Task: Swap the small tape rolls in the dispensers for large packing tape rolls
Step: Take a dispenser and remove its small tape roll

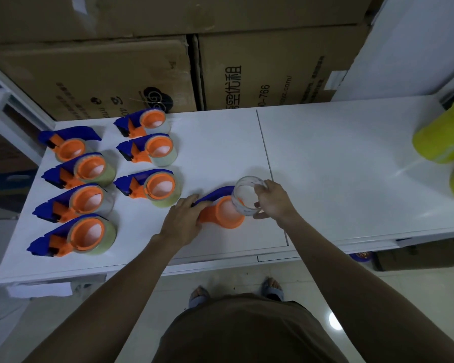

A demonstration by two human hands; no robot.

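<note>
A blue and orange tape dispenser (222, 214) lies on the white table (338, 163) in front of me. My left hand (182, 220) presses down on its blue handle end. My right hand (271, 201) grips a thin, nearly used-up clear tape roll (247, 195), held tilted just above and to the right of the dispenser's bare orange hub. To the left lie several more blue and orange dispensers (89, 233) in two columns, each carrying a roll of clear tape.
Large yellow-green tape rolls (443, 137) sit at the table's right edge. Cardboard boxes (260, 79) are stacked behind the table. A seam (266, 153) runs across the tabletop near my right hand. My feet stand on the tiled floor below.
</note>
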